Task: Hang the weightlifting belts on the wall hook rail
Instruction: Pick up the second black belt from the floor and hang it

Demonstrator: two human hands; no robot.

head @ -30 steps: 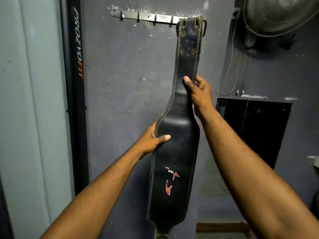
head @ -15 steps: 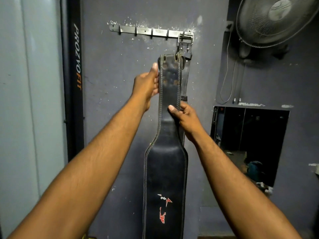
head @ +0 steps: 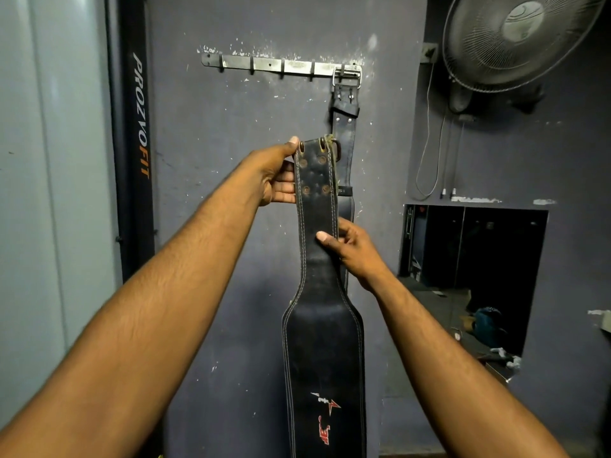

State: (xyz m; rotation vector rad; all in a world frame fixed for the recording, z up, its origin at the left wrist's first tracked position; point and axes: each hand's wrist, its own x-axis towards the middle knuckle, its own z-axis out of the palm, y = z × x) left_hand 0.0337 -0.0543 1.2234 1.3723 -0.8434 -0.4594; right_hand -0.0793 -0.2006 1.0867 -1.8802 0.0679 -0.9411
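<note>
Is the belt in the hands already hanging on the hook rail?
No, the held belt ends well below the hook rail, gripped by both hands.

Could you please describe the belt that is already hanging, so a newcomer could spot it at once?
Find the metal hook rail on the dark wall, left of the wall fan. At the rail's rightmost end, the hanging belt drops from its silver buckle. Unlike the wider belt with red markings, held by the left hand and right hand, it is narrower and untouched.
</note>
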